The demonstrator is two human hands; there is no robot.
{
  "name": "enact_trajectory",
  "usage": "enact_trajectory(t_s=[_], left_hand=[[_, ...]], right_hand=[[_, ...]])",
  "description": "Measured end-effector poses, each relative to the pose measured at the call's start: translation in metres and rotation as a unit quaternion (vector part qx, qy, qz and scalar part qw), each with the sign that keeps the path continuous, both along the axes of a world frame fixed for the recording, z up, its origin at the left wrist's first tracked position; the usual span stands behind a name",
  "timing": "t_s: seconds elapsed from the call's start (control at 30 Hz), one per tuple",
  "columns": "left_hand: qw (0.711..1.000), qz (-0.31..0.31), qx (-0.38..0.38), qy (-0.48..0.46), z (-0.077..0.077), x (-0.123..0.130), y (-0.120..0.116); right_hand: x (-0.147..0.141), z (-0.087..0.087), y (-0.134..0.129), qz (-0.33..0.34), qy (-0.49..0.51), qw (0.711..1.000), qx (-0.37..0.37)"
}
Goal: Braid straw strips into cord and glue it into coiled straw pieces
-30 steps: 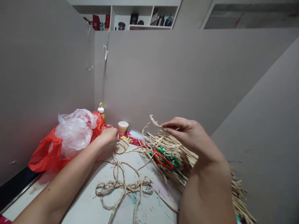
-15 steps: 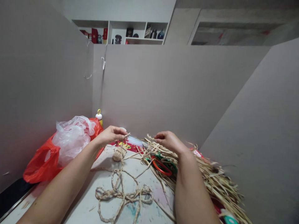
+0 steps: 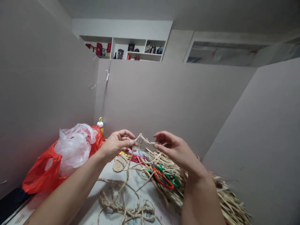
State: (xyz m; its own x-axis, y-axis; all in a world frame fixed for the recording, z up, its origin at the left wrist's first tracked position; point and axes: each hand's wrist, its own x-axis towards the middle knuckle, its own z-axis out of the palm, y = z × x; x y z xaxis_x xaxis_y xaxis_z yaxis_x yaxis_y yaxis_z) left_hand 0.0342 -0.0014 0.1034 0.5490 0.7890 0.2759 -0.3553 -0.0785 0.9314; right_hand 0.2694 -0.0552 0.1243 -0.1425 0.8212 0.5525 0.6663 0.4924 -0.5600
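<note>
A tan twisted straw cord [image 3: 145, 139] spans the gap between my two hands, above the table. My left hand [image 3: 122, 142] pinches one part of it between thumb and fingers. At its other side, my right hand [image 3: 167, 143] has thumb and fingertips around the strands. From near my left hand the cord hangs down to a loose braided coil [image 3: 127, 207] on the white table [image 3: 90, 201]. A small flat woven straw piece [image 3: 119, 163] lies beyond the coil, below my left hand.
Dry straw [image 3: 231, 203] is heaped along the right side, with orange-handled scissors [image 3: 163, 179] and green handles on it. Red bags [image 3: 42, 172] and a clear plastic bag [image 3: 72, 147] sit at left, near a yellow-topped bottle [image 3: 100, 124]. Grey partitions [image 3: 164, 100] surround the table.
The view has tilted up a little. My hands now hold the cord between them, raised off the table, and my right hand has turned with its fingers more spread.
</note>
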Motion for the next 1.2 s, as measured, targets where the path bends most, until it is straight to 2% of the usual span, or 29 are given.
enact_trajectory(t_s=[0.27, 0.43, 0.57, 0.7, 0.77, 0.83, 0.9, 0.97, 1.03, 1.1, 1.13, 1.2], left_hand=[[0.999, -0.025, -0.003, -0.038, 0.013, 0.001, -0.023], [0.998, -0.040, 0.002, -0.038, 0.020, -0.003, -0.036], [0.999, -0.029, 0.007, -0.033, 0.021, -0.004, -0.039], [0.999, -0.027, 0.001, -0.034, 0.021, -0.004, -0.036], [0.999, -0.028, -0.007, -0.033, 0.021, -0.004, -0.035], [0.999, -0.030, -0.014, -0.029, 0.020, -0.005, -0.033], [0.999, -0.031, -0.018, -0.022, 0.019, -0.005, -0.031], [0.999, -0.027, -0.021, -0.011, 0.017, -0.004, -0.029], [1.000, -0.017, -0.019, -0.002, 0.015, -0.003, -0.026], [1.000, -0.004, -0.010, 0.009, 0.014, -0.001, -0.025], [1.000, 0.005, -0.002, 0.015, 0.013, 0.000, -0.024], [0.999, 0.023, 0.021, 0.028, 0.013, 0.001, -0.025]], right_hand=[[-0.027, 0.015, -0.037, -0.002, -0.043, 0.996, 0.074], [-0.035, 0.014, -0.045, 0.015, -0.042, 0.994, 0.098], [-0.039, 0.016, -0.047, 0.014, -0.061, 0.991, 0.119], [-0.027, 0.009, -0.025, -0.038, -0.084, 0.989, 0.117], [-0.011, -0.003, 0.000, -0.081, -0.095, 0.987, 0.098], [0.009, -0.018, 0.026, -0.151, -0.109, 0.980, 0.066], [0.026, -0.032, 0.047, -0.179, -0.108, 0.977, 0.043], [0.035, -0.038, 0.054, -0.188, -0.104, 0.976, 0.032], [0.032, -0.032, 0.046, -0.183, -0.095, 0.978, 0.040], [0.019, -0.017, 0.026, -0.160, -0.075, 0.982, 0.065], [0.009, -0.009, 0.013, -0.138, -0.058, 0.985, 0.083], [-0.013, 0.008, -0.014, -0.042, -0.002, 0.989, 0.143]])
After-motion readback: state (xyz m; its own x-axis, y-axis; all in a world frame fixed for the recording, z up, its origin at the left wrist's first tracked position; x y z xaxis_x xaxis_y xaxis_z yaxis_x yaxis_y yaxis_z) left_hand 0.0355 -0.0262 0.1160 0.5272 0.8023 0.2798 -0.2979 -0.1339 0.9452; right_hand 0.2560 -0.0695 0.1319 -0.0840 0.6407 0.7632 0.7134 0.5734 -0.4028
